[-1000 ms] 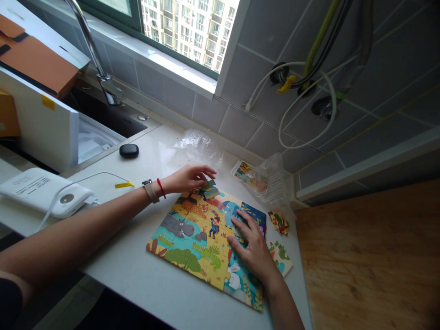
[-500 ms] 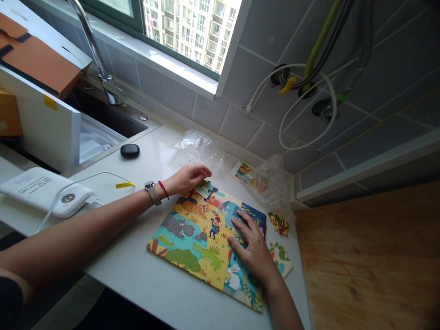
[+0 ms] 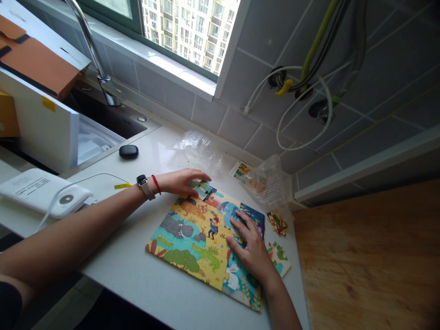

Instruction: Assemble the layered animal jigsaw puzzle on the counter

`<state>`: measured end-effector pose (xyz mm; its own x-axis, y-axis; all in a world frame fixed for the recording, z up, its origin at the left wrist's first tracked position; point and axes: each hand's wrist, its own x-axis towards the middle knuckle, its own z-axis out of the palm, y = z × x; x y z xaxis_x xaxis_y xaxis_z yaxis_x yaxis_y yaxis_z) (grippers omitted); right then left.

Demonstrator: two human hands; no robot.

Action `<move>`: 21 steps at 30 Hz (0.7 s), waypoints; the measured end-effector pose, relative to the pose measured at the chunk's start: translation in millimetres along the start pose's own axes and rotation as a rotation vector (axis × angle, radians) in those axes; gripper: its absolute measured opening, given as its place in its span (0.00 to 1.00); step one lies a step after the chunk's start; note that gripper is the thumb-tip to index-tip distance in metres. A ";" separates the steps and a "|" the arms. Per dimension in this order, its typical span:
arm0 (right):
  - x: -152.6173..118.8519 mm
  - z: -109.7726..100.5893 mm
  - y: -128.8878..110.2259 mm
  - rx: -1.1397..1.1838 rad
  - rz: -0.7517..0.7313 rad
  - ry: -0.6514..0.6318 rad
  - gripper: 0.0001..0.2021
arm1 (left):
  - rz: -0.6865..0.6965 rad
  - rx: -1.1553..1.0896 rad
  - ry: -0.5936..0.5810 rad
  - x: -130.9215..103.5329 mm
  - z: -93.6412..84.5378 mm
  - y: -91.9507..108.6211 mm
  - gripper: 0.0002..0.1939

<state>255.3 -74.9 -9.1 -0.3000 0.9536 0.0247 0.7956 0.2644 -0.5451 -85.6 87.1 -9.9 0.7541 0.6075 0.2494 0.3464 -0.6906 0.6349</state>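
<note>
A colourful jigsaw puzzle [image 3: 192,229] with animals lies on the white counter. My left hand [image 3: 187,181] is at its upper left corner, thumb and fingers apart around a green and blue puzzle piece [image 3: 202,188] and touching its edges. On the right part of the puzzle rests my right hand [image 3: 252,250], fingers spread over the elephant and the blue pieces, holding nothing. Loose puzzle pieces [image 3: 280,256] lie right of the puzzle, beside my right wrist, and a small stack of pieces [image 3: 277,223] sits above them.
Clear plastic wrappers [image 3: 273,183] and a picture card [image 3: 240,170] lie behind the puzzle. A black case [image 3: 129,151], a white power bank [image 3: 44,192] with a cable and a sink [image 3: 113,121] are at the left. A wooden board [image 3: 364,256] is at the right.
My left hand has shifted slightly left and its thumb now shows lower, at the corner piece's left edge. More of that piece is visible. My right hand stays on the puzzle.
</note>
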 end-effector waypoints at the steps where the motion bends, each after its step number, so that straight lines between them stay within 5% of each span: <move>1: 0.0 -0.1 -0.2 -0.002 -0.001 0.000 0.23 | 0.005 -0.002 0.009 0.9 -0.6 0.8 0.27; 7: -0.5 0.6 0.5 -0.009 -0.004 0.000 0.24 | 0.010 -0.061 0.127 5.7 0.8 5.7 0.17; 13: -0.6 1.0 1.7 0.002 -0.007 0.001 0.24 | -0.224 -0.423 0.341 10.8 9.9 8.3 0.16; 18: -1.1 3.7 3.8 0.025 -0.034 0.024 0.23 | -0.440 -0.757 0.355 15.3 11.8 20.7 0.20; 21: -1.1 4.0 4.7 0.058 -0.061 0.164 0.19 | -0.486 -0.810 0.328 17.1 16.3 32.7 0.19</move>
<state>257.3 -75.3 -15.1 -0.2534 0.9478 0.1934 0.7456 0.3188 -0.5853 -52.3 68.5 3.1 0.3979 0.9156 -0.0573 -0.0012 0.0629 0.9980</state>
